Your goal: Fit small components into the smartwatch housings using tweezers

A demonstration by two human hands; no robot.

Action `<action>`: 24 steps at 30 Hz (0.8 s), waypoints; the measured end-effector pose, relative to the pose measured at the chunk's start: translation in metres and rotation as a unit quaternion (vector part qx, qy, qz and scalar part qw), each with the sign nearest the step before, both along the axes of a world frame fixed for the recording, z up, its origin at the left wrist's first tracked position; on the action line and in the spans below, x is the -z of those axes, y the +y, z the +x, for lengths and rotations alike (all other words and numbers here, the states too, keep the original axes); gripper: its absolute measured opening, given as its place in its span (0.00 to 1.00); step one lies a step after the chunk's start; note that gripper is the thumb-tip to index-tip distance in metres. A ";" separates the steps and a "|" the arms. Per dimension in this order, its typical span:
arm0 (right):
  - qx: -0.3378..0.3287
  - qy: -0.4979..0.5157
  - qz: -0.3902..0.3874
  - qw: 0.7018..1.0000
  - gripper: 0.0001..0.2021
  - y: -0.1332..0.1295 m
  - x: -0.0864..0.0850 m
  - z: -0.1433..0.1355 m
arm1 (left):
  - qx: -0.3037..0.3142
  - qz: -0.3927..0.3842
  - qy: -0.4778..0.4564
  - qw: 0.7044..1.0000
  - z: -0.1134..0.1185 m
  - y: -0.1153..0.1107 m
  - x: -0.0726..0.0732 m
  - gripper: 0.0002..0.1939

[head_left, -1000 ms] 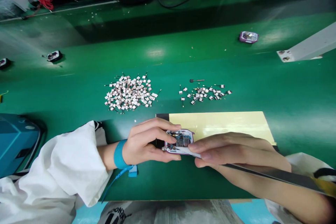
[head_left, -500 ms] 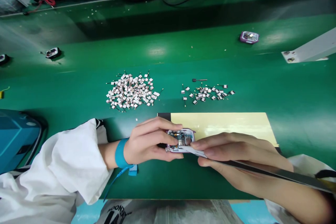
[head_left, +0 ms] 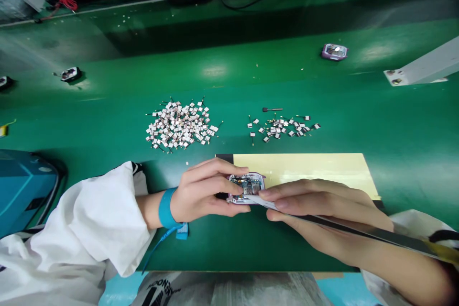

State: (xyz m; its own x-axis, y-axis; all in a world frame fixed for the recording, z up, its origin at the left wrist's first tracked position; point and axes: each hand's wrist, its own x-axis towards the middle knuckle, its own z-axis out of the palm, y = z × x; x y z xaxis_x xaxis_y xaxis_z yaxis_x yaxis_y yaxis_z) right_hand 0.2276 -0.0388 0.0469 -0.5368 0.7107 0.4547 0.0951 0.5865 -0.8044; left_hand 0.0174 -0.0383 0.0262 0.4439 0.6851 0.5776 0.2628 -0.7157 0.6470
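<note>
My left hand (head_left: 206, 189) is closed around a small device housing with a purple and white rim and an exposed circuit board (head_left: 253, 184). Its fingers grip the housing's left side, and one fingertip presses on the board. In my right hand (head_left: 315, 205) is a pair of metal tweezers (head_left: 344, 228), pinched between thumb and fingers, with the pale tips reaching the board's lower edge. Whether the tips hold a part is too small to tell. A yellow sheet (head_left: 304, 167) with dark ends lies just behind my hands. A blue wrist strap (head_left: 167, 208) circles my left wrist.
Beyond my hands lie a large heap of small square parts with short leads (head_left: 181, 124) and a smaller heap (head_left: 283, 127). A dark small tool (head_left: 272, 109) lies behind it. Farther back are a purple housing (head_left: 334, 51), a black housing (head_left: 71, 74) and a white bracket (head_left: 419, 64).
Both hands, the held housing and the tweezers have shifted slightly up, with the right hand also a little left. The far purple housing and nearby specks on the green surface have slid left.
</note>
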 end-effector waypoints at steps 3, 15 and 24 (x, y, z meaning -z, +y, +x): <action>0.010 -0.003 0.006 1.000 0.12 0.001 0.000 -0.002 | 0.002 0.030 0.009 1.000 0.001 -0.001 0.003 0.09; 0.104 -0.023 0.057 0.993 0.09 -0.003 0.004 0.011 | -0.211 0.108 0.075 0.969 -0.068 0.058 -0.024 0.06; 0.025 -0.075 0.264 0.961 0.26 0.014 0.041 0.012 | -0.372 -0.083 0.068 0.922 -0.211 0.150 0.022 0.16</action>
